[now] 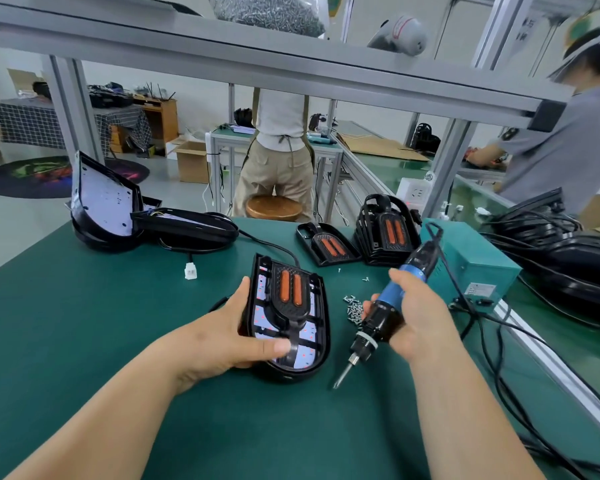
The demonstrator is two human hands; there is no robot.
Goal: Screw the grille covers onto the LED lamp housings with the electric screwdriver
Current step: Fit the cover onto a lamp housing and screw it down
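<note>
Housing (321, 306), grille (290, 289) seated, is lying mid-way on the desk (118, 323); left hand (229, 337) is gripping its left rim, thumb pressing the grille. Right hand (420, 317) is clutching the screwdriver (381, 320). Probably light, rigid plastic: gripping the rim is looking safest.

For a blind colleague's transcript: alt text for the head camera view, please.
A person's left hand holds a black LED lamp housing, grille cover laid in it, on a green mat, while the right hand grips an electric screwdriver, bit angled down beside the housing. Loose screws lie by the screwdriver; more grille covers are stacked behind.
</note>
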